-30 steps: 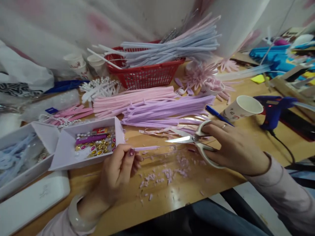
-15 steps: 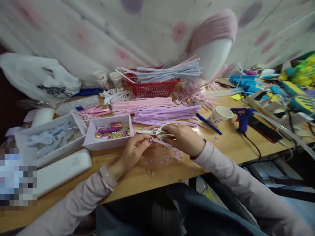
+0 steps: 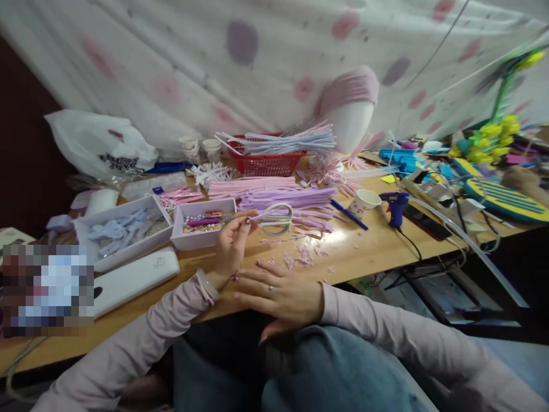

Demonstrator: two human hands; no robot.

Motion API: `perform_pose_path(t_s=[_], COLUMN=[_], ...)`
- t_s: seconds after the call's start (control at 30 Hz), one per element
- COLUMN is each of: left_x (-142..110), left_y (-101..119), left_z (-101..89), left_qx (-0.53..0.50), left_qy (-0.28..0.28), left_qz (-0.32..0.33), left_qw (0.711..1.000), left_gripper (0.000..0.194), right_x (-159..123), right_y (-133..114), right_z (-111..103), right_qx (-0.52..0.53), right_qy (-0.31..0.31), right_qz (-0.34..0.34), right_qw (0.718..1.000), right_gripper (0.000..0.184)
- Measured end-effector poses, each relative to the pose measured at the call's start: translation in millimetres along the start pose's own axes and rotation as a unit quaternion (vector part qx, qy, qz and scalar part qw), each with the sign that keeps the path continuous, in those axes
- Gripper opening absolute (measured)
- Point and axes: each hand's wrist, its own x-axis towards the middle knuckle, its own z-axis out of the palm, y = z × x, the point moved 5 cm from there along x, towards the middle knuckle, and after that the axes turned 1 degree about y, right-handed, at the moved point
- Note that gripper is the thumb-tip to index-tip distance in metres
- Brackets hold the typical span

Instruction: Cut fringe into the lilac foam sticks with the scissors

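My left hand is closed around white-handled scissors near the blades, with the finger loops pointing right. Whether it also pinches a lilac strip is hard to make out. Low at the table's front edge, my right hand holds nothing; its fingers are spread and a ring shows on one. Lilac clippings are scattered on the wooden table beyond it. Behind the scissors lie a bundle of lilac pipe cleaners and a pink bundle.
Left of my hands are a box of beads, a box with pale blue pieces and a long white case. A red basket stands behind. Rightward sit a blue pen, paper cup and glue gun.
The scissors have passed from my right hand to my left. My right hand has drawn back to the table edge and spread its fingers. The camera view has shifted.
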Motion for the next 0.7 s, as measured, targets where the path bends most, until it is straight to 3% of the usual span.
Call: perform_pose_path(t_s=[0.1,0.2,0.4,0.7], left_x=[5.8,12.0,11.2,12.6], left_y=[3.7,2.9,9.1,2.5], left_z=[-14.1,-26.3,-25.2,-33.9], left_qx=[0.049,0.056,0.098,0.079], left_qy=[0.024,0.051,0.043,0.076], left_qz=[0.041,0.053,0.072,0.053], left_qw=[0.998,0.996,0.992,0.993], left_gripper=[0.025,0.029,0.028,0.029], right_x=[8.2,4.7,-33.0,-122.5], right_y=[3.7,8.4,30.3,60.9], right_z=[32.0,39.6,34.9,6.6], right_qx=[0.033,0.074,0.122,0.095], right_qy=[-0.094,-0.12,-0.137,-0.128], right_qz=[0.034,0.067,0.136,0.191], right_qw=[0.994,0.988,0.974,0.969], right_gripper=[0.079,0.083,0.09,0.09])
